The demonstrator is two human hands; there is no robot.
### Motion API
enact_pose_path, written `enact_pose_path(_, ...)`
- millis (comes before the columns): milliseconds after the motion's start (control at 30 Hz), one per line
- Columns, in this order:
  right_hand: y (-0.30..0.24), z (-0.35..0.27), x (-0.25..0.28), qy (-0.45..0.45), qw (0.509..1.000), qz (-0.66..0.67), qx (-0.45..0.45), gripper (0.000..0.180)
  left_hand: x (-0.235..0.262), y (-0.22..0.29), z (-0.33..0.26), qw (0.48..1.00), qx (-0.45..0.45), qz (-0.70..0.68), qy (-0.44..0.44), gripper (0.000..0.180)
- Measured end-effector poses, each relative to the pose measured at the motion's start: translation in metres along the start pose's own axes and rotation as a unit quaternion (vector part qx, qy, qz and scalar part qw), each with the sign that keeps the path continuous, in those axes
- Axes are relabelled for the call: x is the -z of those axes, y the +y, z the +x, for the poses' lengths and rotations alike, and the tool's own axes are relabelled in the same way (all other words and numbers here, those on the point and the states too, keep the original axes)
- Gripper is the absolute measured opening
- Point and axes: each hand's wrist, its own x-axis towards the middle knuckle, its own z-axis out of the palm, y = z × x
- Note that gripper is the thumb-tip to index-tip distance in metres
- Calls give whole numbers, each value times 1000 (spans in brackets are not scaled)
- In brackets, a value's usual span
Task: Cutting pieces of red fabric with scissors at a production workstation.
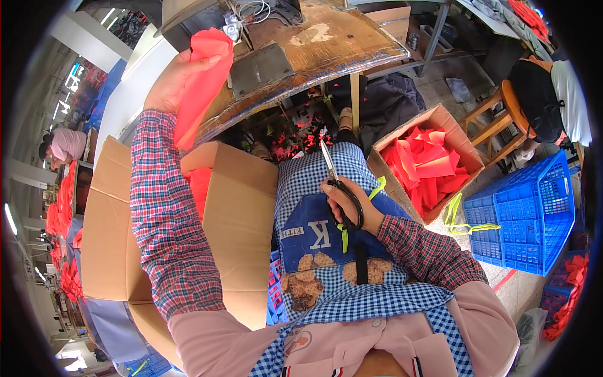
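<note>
My left hand (171, 80) is raised high at the upper left, gripping a piece of bright orange-red fabric (202, 81) that hangs down in front of the worn wooden worktable (326, 44). My right hand (348, 204) rests over my lap, fingers through the black handles of a pair of scissors (334, 179) whose closed blades point up and away from me. A yellow-green strap (377, 188) lies beside that hand on my blue checked apron (314, 182).
A cardboard box (242, 207) with orange fabric stands at my left. Another cardboard box (452, 125) of orange pieces sits on the floor at right, next to a blue plastic crate (534, 213) and a wooden stool (502, 113). Other people work at far left and upper right.
</note>
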Motion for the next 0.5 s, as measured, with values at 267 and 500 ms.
enact_pose_path(267,-1,-5,-4,2,1000,-3,5,28,-7,-2,-15,999,0,30,11,40)
enact_pose_path(500,0,-1,2,-26,995,-51,79,26,-125,-9,-23,986,30,-29,-160,37)
